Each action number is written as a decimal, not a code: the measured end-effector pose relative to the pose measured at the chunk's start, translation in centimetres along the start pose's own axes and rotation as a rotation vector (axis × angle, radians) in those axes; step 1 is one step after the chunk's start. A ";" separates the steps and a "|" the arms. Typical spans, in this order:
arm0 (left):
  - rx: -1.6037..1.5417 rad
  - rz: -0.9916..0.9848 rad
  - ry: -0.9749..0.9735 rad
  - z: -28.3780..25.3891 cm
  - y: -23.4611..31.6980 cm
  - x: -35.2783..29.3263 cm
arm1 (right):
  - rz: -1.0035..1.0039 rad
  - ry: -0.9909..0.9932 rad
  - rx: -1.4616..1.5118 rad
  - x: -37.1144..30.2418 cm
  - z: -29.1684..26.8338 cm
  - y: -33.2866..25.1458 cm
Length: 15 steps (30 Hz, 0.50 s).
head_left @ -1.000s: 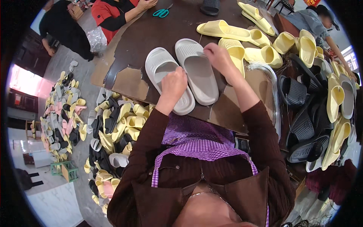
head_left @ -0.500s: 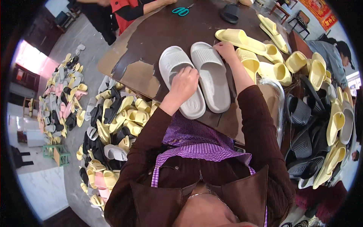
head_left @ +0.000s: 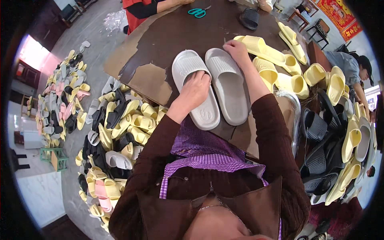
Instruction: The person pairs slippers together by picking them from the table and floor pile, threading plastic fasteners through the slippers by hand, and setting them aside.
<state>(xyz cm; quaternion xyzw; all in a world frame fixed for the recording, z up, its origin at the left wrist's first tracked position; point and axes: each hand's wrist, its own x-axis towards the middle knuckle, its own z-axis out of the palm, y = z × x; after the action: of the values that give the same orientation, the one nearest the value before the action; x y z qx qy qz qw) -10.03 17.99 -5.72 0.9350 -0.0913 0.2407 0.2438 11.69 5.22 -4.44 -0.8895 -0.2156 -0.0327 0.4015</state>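
Two light grey slide slippers lie side by side on a dark brown table. My left hand reaches into the strap opening of the left slipper, fingers curled inside it. My right hand rests on the toe end of the right slipper, fingers pressed on its top edge. Both sleeves are dark brown.
Pale yellow slippers lie on the table right of my right hand. Teal scissors and a dark slipper sit at the far edge. Piles of yellow, black and grey slippers cover the floor left; stacked slippers fill the right. Other people work across and right.
My left hand has slid from the left slipper's middle into its strap opening. The right hand stays at the right slipper's toe. The view has shifted slightly.
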 end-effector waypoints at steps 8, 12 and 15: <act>-0.031 -0.036 -0.033 -0.5 -0.1 -0.1 | -0.326 -0.489 0.252 1.2 2.6 -7.1; -0.045 0.007 0.020 0.5 -0.3 0.1 | -0.373 -0.604 0.148 1.6 4.0 -6.3; -0.044 -0.019 0.001 0.9 0.0 0.4 | -0.525 -0.472 0.085 1.6 5.1 -5.1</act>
<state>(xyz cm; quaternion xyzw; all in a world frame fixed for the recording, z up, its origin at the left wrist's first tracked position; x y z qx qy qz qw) -9.29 17.50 -6.21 0.9301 -0.0878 0.2370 0.2666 10.48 12.48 -3.99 -0.7694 -0.5248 0.0806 0.3551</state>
